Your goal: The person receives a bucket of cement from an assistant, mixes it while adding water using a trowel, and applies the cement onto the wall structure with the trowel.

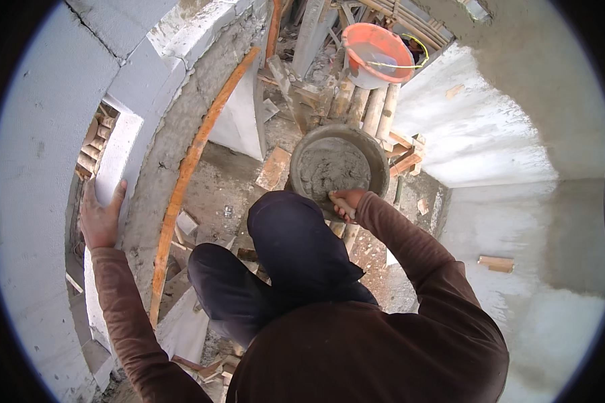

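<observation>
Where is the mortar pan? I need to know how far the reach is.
The mortar pan sits at centre in the head view, just beyond the person's raised knee, with the right hand at its near rim and the orange bucket behind it.

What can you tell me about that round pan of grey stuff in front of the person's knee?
The mortar pan is a round, shallow basin, grey and crusted all over, seemingly metal under the coating. It holds wet grey mortar with a rough, scooped surface. It sits level on bamboo poles and wood scraps, just beyond the person's raised knee. The right hand is at its near rim, closed on a wooden tool handle that reaches into the mix.
</observation>
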A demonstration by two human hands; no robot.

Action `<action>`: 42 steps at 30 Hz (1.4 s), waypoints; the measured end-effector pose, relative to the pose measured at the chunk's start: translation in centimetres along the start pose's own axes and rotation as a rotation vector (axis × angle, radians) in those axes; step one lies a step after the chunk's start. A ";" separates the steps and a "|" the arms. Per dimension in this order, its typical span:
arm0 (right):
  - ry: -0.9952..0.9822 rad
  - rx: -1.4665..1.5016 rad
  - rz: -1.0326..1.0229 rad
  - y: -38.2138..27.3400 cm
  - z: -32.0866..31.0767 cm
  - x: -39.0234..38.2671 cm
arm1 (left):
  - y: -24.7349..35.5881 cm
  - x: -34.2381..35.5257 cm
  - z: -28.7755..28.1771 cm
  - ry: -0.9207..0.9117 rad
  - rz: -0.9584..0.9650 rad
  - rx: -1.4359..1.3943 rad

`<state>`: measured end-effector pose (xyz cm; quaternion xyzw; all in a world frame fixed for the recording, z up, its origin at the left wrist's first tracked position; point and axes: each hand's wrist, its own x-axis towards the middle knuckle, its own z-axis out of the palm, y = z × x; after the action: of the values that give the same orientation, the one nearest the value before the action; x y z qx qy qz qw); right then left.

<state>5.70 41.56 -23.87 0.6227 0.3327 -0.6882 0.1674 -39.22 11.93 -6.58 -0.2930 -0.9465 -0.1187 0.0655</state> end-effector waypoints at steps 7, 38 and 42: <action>-0.619 0.867 -0.121 3.8 -3.6 -0.6 | -0.3 -0.2 -0.4 0.015 0.035 -0.021; 0.708 -1.164 -0.480 -3.7 -6.4 -7.6 | 0.2 -0.1 -0.6 0.030 0.011 -0.008; 0.548 -1.221 -0.477 -2.2 -1.2 -5.6 | -1.1 -0.2 0.1 0.041 0.017 0.045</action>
<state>6.14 42.97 -17.85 0.4785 0.8163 -0.2155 0.2414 -39.74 10.96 -6.87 -0.2971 -0.9448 -0.1028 0.0924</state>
